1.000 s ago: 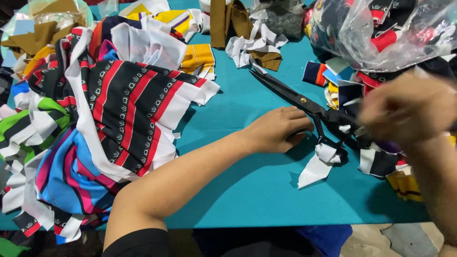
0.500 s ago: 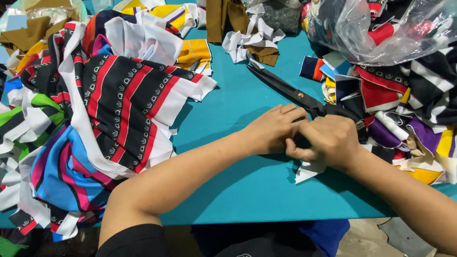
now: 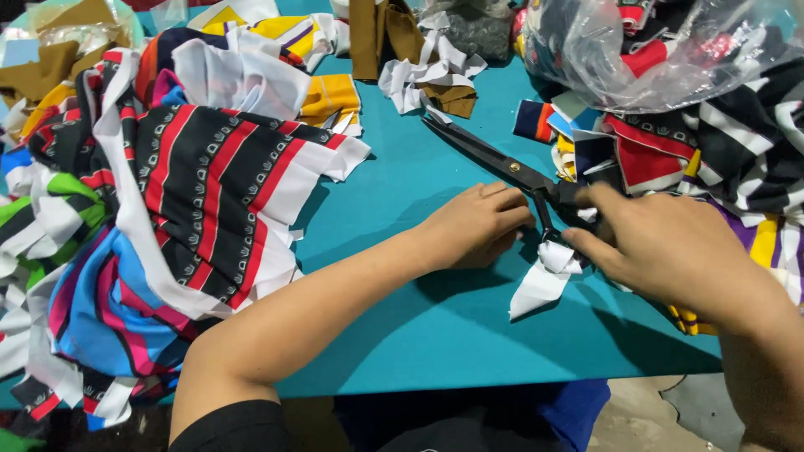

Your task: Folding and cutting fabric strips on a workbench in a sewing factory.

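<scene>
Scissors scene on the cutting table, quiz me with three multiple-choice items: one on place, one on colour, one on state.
1. Where do the scissors lie?
A. On the table, blades pointing away
B. On the floor
C. Inside the plastic bag

2. What colour is the table?
A. Red
B. Teal
C. Yellow

3. The white scrap is:
A. Hanging from a hook
B. Rolled on a spool
C. Lying crumpled by both hands

Answers: 1 A, the blades rest on the tabletop; 2 B, bare cloth surface shows teal; 3 C, it lies between the left hand and right hand.

Close head view down over teal table (image 3: 435, 335)
</scene>
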